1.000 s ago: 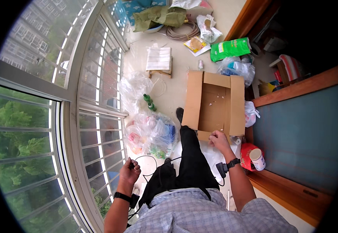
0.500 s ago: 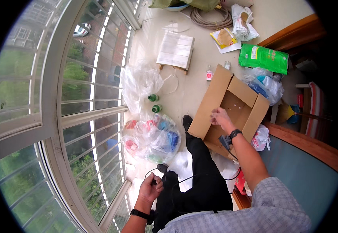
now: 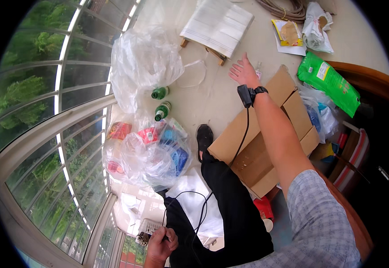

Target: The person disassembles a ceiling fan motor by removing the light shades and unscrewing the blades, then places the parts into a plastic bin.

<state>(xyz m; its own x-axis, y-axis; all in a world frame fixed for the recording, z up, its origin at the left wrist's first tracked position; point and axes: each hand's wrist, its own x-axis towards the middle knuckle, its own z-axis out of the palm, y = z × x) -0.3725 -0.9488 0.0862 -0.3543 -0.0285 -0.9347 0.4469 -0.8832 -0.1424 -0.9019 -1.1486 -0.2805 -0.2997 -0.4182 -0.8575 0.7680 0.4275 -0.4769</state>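
Right hand spread over a pale floor beside an open cardboard box, left hand low by a black cable.

From the head camera, the right hand (image 3: 243, 71) reaches out flat with fingers spread, holding nothing, just above the matte floor (image 3: 203, 96) and close to the top flap of the brown corrugated cardboard box (image 3: 266, 134), which lies open on the floor; its inside is mostly hidden by the forearm. The left hand (image 3: 161, 243) is curled closed near the picture's lower edge, seemingly around a thin black cable (image 3: 194, 210), though the grip is too small to tell. Two green glass bottles (image 3: 161, 102) lie beside a crumpled clear plastic bag (image 3: 145, 58). A second glossy clear bag (image 3: 147, 154) holds red and blue packets. A shiny green pouch (image 3: 328, 80) lies right of the box.
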